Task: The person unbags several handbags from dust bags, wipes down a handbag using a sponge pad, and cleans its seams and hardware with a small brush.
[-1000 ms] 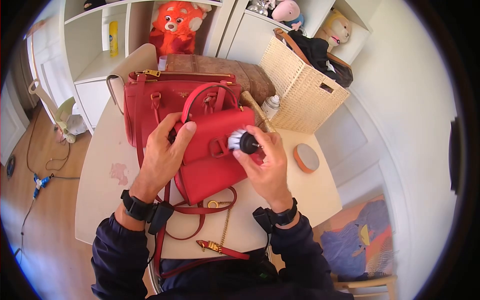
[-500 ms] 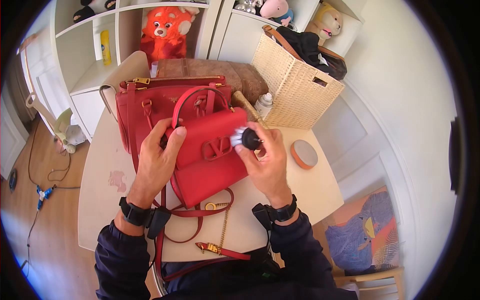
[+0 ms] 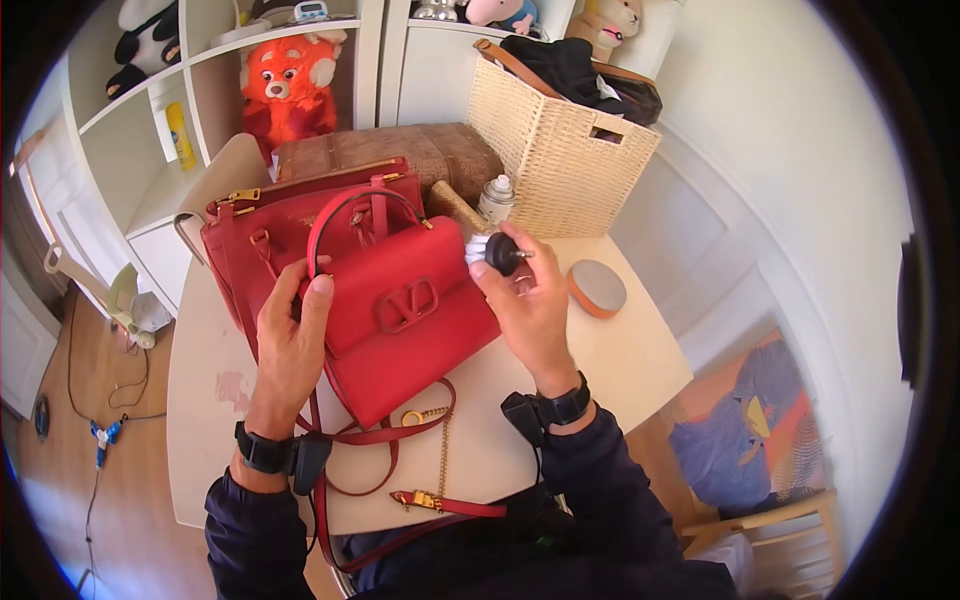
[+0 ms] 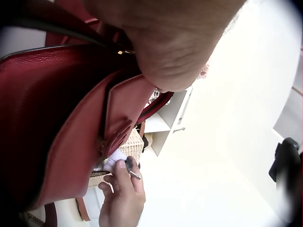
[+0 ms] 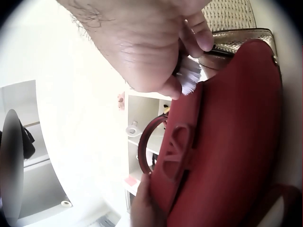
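A red handbag [image 3: 415, 360] with a V-shaped emblem [image 3: 408, 305] on its flap stands tilted on the table. My left hand [image 3: 285, 345] grips its upper left corner by the base of the handle [image 3: 345, 205], thumb on the front side. Between thumb and fingers my right hand [image 3: 532, 315] pinches a round black brush [image 3: 501, 254] with white bristles and a metal shank. In the right wrist view the bristles [image 5: 190, 78] are right at the bag's top edge, on the side away from the left hand. Loose red straps and a gold chain [image 3: 444, 455] lie before the bag.
Behind stands a larger red bag [image 3: 235, 240], with a brown case [image 3: 400, 155] beyond it. A spray can [image 3: 496, 202], a gold item [image 3: 458, 210] and a wicker basket [image 3: 560, 150] are at the back right. A round orange-rimmed pad [image 3: 598, 288] lies right of my right hand.
The brush has shifted from in front of the emblem to the bag's upper right corner, uncovering the emblem. The left hand keeps its grip. The head view has turned somewhat to the right.
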Demonstrator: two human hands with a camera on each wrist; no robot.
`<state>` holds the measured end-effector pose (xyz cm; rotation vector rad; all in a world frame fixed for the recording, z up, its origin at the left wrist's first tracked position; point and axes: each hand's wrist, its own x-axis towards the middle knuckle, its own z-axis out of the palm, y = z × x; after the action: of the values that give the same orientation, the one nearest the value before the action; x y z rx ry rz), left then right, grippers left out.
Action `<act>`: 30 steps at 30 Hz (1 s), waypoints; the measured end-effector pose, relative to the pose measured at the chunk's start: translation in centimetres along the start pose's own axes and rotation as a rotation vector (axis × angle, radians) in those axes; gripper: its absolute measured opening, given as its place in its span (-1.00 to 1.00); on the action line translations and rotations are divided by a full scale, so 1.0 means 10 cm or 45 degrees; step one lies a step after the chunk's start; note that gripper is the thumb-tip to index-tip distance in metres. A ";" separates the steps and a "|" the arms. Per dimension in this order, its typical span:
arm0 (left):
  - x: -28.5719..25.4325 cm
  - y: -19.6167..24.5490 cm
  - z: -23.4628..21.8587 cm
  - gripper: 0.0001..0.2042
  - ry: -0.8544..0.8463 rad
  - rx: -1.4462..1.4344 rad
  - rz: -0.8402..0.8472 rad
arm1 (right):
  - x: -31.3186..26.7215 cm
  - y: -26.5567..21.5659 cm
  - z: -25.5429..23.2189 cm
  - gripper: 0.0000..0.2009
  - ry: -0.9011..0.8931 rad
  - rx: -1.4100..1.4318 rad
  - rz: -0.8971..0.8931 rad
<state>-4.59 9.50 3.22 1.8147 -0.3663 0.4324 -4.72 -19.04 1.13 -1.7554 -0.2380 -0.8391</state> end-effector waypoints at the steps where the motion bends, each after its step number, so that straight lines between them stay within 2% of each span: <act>1: 0.00 0.00 0.00 -0.58 -0.012 0.005 0.009 | 0.03 -0.05 0.00 -0.47 0.015 0.003 0.001; 3: 0.01 0.02 0.00 -0.59 -0.007 -0.025 0.051 | 0.07 -0.19 -0.01 -0.46 -0.032 0.400 0.244; 4: 0.01 0.04 -0.01 -0.59 -0.025 -0.014 0.063 | 0.08 -0.26 -0.02 -0.46 -0.036 0.477 0.299; 6: 0.00 0.09 -0.05 -0.60 -0.062 -0.120 -0.021 | 0.08 -0.24 -0.02 -0.46 -0.031 0.572 0.294; 8: 0.01 0.09 -0.06 -0.60 -0.042 -0.129 0.016 | 0.06 -0.19 -0.03 -0.47 -0.029 0.670 0.285; 10: 0.03 0.06 -0.09 -0.60 -0.018 -0.140 0.049 | 0.03 -0.10 -0.10 -0.46 -0.235 0.536 0.336; 11: 0.04 0.01 -0.14 -0.60 -0.026 -0.150 -0.003 | 0.01 -0.08 -0.14 -0.46 -0.220 0.548 0.336; 13: 0.07 -0.06 -0.20 -0.60 -0.044 -0.149 -0.054 | -0.06 -0.09 -0.23 -0.44 -0.494 0.079 0.365; 14: 0.08 -0.08 -0.22 -0.59 -0.030 -0.158 -0.073 | -0.10 -0.14 -0.29 -0.41 -0.523 -0.082 0.334; 17: 0.10 -0.12 -0.22 -0.57 -0.005 -0.159 -0.069 | -0.20 -0.21 -0.41 -0.42 -0.508 -0.157 0.291; 19: 0.08 -0.10 -0.21 -0.57 0.000 -0.153 -0.046 | -0.22 -0.14 -0.37 -0.42 -0.445 -0.095 0.362; 21: 0.08 -0.02 -0.18 -0.57 -0.006 -0.112 -0.037 | -0.14 -0.06 -0.26 -0.42 -0.205 0.358 0.274; 26: 0.03 0.05 -0.18 -0.59 -0.038 -0.232 -0.088 | -0.09 -0.03 -0.01 -0.41 -0.199 0.567 0.223; 27: 0.03 0.04 -0.18 -0.59 -0.047 -0.304 -0.105 | -0.15 -0.02 -0.05 -0.41 -0.186 0.569 0.220; 29: 0.05 -0.06 -0.20 -0.61 -0.059 -0.288 -0.093 | -0.26 -0.15 -0.21 -0.40 -0.365 0.047 0.215; 30: 0.05 -0.09 -0.21 -0.63 -0.060 -0.274 -0.088 | -0.31 -0.15 -0.28 -0.42 -0.402 -0.044 0.202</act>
<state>-3.93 11.76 3.19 1.6248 -0.3674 0.2912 -8.97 -20.28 0.63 -1.9085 -0.2887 -0.4521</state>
